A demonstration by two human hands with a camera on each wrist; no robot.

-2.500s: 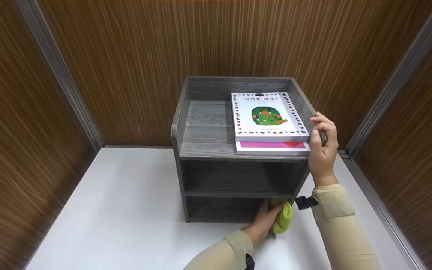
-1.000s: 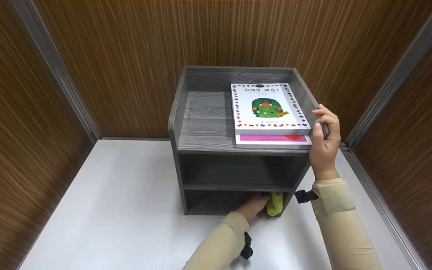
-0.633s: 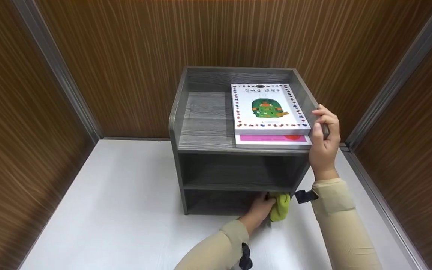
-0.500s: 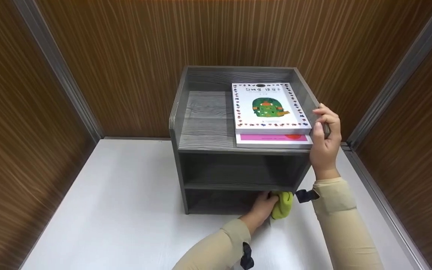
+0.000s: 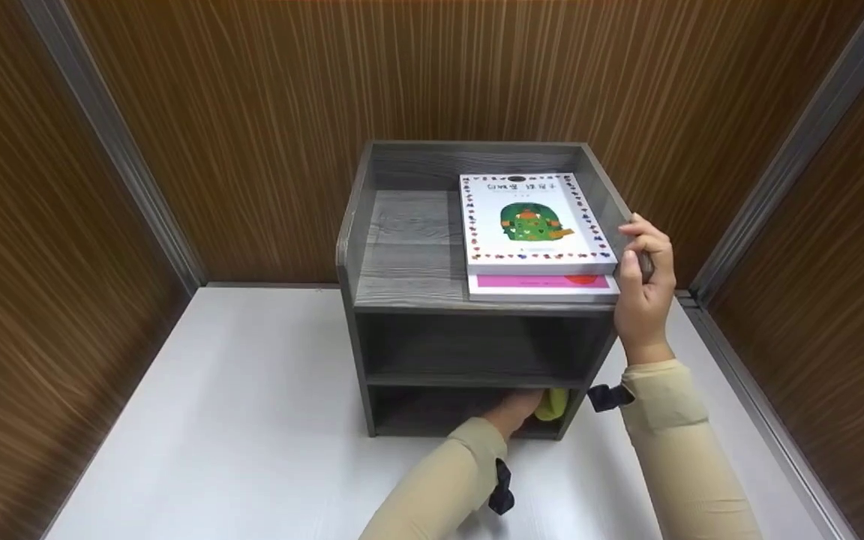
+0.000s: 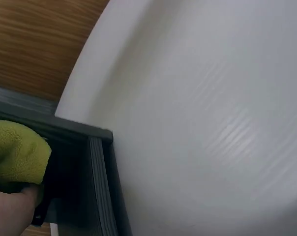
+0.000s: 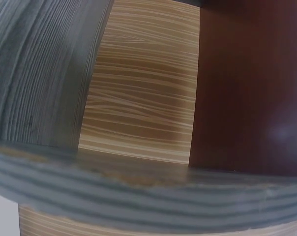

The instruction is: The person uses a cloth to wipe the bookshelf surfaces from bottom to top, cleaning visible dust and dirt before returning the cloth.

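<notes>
A small grey wood-grain shelf unit (image 5: 413,259) stands against the back wall. My left hand (image 5: 518,409) reaches into its bottom compartment and grips a yellow-green cloth (image 5: 551,405) near the right inner wall. In the left wrist view the fuzzy cloth (image 6: 20,152) bulges above the hand (image 6: 13,211); my fingertips are hidden. My right hand (image 5: 646,289) holds the front of the right side panel, its fingers curled over the edge. Close beside it on the top lie two stacked books, the upper a white book (image 5: 537,225), the lower one with a pink band (image 5: 537,286).
The shelf stands on a white tabletop (image 5: 252,405). Brown wood-grain walls (image 5: 267,142) rise at the back and both sides, with grey metal strips at the corners. The middle shelf board (image 5: 469,380) lies close above my left hand.
My left hand has gone with the cloth from the front edge of the right panel back inside the bottom compartment. My right hand keeps its hold on the side panel.
</notes>
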